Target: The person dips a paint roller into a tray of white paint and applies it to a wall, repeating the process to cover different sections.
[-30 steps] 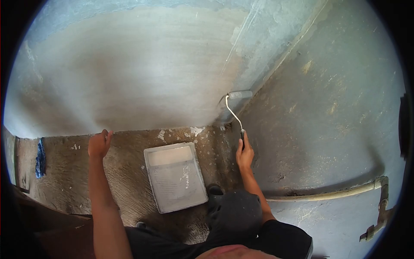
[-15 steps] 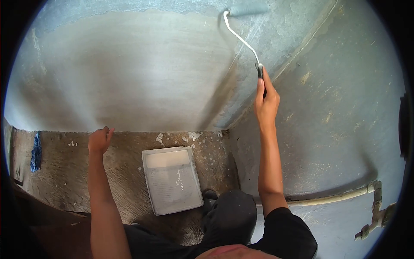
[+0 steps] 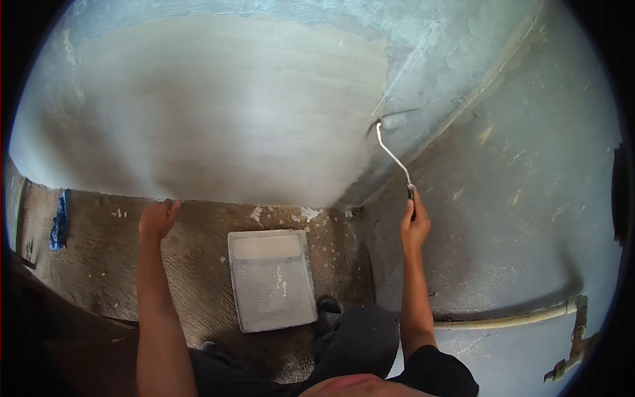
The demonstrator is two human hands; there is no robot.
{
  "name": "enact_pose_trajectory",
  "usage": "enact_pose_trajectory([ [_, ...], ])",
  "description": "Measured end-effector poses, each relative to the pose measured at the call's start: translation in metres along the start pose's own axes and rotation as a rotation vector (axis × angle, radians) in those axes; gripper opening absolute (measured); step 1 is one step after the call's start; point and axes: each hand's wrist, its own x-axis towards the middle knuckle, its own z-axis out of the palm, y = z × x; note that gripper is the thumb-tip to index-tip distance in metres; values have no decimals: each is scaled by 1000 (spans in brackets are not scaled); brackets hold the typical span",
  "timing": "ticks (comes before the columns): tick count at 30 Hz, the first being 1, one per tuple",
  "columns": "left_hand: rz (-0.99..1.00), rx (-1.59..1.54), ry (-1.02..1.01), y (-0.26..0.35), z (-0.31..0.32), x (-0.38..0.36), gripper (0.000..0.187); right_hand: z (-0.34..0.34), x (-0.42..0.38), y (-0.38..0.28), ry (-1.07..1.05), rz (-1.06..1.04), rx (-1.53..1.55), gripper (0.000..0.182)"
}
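My right hand (image 3: 415, 228) grips the dark handle of a paint roller (image 3: 400, 119). The roller's white bent wire frame runs up to a sleeve that lies against the wall (image 3: 264, 112), near the corner on the right. Over the floor by the foot of that wall, my left hand (image 3: 157, 220) is closed in a loose fist with the thumb out, and nothing shows in it. Between my arms a paint tray (image 3: 274, 317) rests on the floor, with pale paint (image 3: 266, 247) in its far end and smears on its slope.
A side wall (image 3: 516, 218) rises on the right, with a pipe (image 3: 503, 321) and a tap (image 3: 562, 367) low along it. Some crumpled blue material (image 3: 60, 221) lies at the left on the rough floor (image 3: 192, 264). White flakes (image 3: 309, 214) dot the wall's base.
The roller has come down the wall, with my right hand lowered along with it. My left hand stays closed in nearly the same place. The view has shifted slightly.
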Motion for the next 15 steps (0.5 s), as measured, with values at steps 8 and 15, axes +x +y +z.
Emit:
enact_pose_trajectory([
  [8, -44, -35, 12, 0, 11, 7, 64, -36, 140, -126, -3, -422, 43, 30],
  [15, -45, -36, -2, 16, 13, 16, 69, -28, 213, -288, -118, -645, 82, 33],
])
